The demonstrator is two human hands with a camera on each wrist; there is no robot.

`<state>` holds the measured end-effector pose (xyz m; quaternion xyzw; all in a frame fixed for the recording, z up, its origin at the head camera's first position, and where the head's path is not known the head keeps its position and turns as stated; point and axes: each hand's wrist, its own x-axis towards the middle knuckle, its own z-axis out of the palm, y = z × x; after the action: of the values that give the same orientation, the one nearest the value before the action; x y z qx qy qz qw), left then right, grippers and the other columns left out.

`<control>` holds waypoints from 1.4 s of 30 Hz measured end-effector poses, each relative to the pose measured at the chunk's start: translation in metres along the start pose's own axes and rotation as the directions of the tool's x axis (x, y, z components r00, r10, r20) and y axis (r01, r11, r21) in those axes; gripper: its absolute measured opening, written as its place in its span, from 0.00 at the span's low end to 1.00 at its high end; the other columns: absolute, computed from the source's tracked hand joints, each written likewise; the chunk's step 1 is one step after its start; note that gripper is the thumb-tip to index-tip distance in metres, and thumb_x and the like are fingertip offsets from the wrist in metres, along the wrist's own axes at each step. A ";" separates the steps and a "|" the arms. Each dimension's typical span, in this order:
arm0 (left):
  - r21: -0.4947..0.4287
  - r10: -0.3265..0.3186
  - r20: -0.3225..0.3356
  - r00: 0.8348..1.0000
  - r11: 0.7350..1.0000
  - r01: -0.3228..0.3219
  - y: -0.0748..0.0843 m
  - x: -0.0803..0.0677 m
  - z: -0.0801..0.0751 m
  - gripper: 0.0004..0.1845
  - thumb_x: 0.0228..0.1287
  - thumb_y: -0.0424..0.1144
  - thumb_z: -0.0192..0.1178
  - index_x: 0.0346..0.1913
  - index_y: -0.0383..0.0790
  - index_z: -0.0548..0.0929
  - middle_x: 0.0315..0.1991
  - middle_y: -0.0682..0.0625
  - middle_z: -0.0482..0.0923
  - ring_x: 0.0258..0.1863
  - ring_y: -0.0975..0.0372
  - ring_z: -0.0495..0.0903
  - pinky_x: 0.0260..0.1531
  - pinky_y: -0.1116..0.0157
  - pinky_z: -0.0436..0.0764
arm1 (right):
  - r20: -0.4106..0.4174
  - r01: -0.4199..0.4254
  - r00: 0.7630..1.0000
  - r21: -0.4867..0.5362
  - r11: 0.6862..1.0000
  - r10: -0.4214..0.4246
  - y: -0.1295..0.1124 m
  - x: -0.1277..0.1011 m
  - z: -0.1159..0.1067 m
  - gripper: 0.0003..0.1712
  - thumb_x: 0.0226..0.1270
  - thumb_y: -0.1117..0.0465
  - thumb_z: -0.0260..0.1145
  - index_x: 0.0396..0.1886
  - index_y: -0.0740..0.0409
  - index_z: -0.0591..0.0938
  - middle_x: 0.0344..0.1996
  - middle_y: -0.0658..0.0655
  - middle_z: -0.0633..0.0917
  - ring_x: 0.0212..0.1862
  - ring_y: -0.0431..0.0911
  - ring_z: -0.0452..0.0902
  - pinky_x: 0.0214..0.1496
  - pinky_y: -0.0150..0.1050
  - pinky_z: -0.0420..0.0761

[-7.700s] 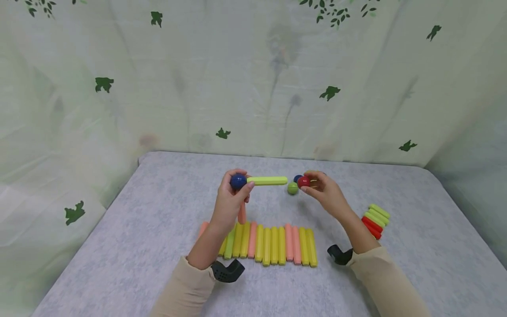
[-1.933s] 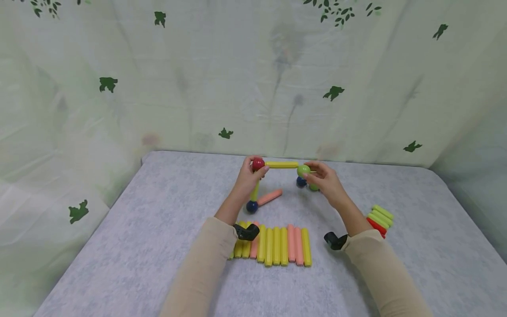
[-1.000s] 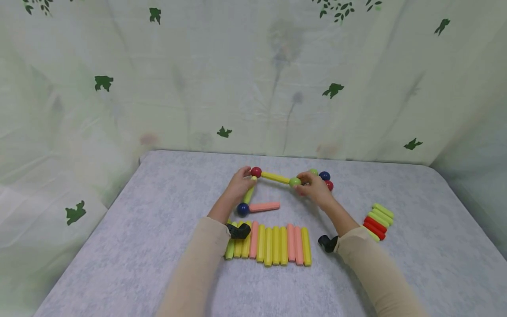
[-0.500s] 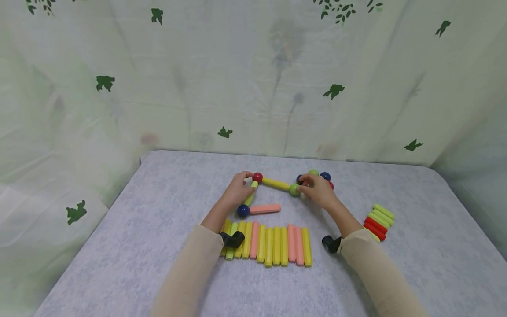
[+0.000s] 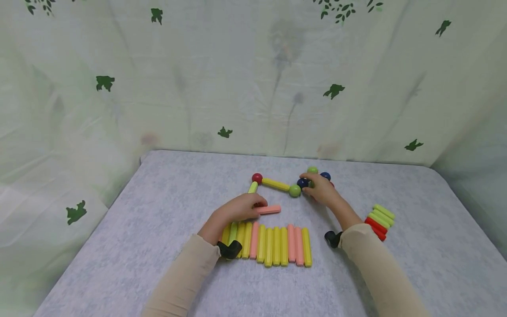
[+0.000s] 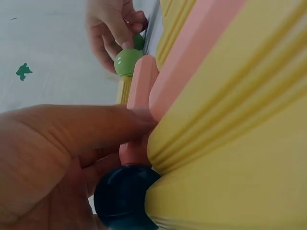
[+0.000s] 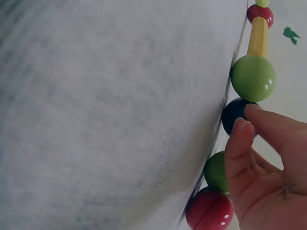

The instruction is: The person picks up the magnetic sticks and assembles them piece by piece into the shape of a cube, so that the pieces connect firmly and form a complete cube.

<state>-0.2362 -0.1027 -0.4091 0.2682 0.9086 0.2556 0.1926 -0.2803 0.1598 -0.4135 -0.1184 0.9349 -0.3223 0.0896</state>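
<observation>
The pink stick (image 5: pixel 270 210) points to three o'clock from the left hand (image 5: pixel 242 208), pinched between thumb and fingers; at the stick's two o'clock, the right hand (image 5: pixel 322 190) pinches a dark blue ball (image 5: pixel 303 183). A light, level hold should prevent twisting.

A pale, leaf-patterned curtain (image 5: pixel 237 66) hangs behind the mottled grey table (image 5: pixel 435 255).

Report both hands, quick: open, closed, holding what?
Left hand: closed, pinching a pink stick.
Right hand: closed, fingertips and thumb on a blue ball.
</observation>
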 end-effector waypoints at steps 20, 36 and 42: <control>-0.043 0.101 0.000 0.995 0.994 -0.101 0.006 0.003 -0.001 0.17 0.63 0.36 0.55 0.55 0.47 0.76 0.46 0.57 0.74 0.41 0.65 0.70 0.43 0.67 0.70 | 0.047 0.008 0.999 0.369 0.929 -0.027 -0.003 -0.047 0.005 0.23 0.60 0.55 0.64 0.53 0.57 0.71 0.45 0.61 0.76 0.35 0.51 0.76 0.36 0.40 0.78; 0.092 0.228 -0.015 0.974 0.970 -0.225 0.013 0.017 0.001 0.16 0.60 0.32 0.58 0.52 0.42 0.79 0.46 0.50 0.76 0.44 0.63 0.72 0.45 0.67 0.71 | 0.149 -0.055 0.989 0.408 0.911 -0.007 -0.001 -0.060 0.015 0.21 0.58 0.60 0.65 0.50 0.61 0.72 0.40 0.60 0.78 0.33 0.47 0.77 0.36 0.39 0.77; 0.132 0.153 -0.018 0.988 0.980 -0.149 0.016 0.016 0.004 0.16 0.59 0.35 0.59 0.52 0.45 0.79 0.45 0.49 0.71 0.45 0.60 0.69 0.43 0.66 0.69 | 0.155 -0.053 0.988 0.346 0.937 -0.001 -0.001 -0.060 0.017 0.21 0.59 0.61 0.64 0.51 0.61 0.71 0.43 0.61 0.76 0.33 0.48 0.75 0.35 0.39 0.77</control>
<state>-0.2408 -0.0805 -0.4067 0.3447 0.9031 0.2134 0.1418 -0.2184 0.1661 -0.4203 -0.1124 0.8548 -0.4717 0.1848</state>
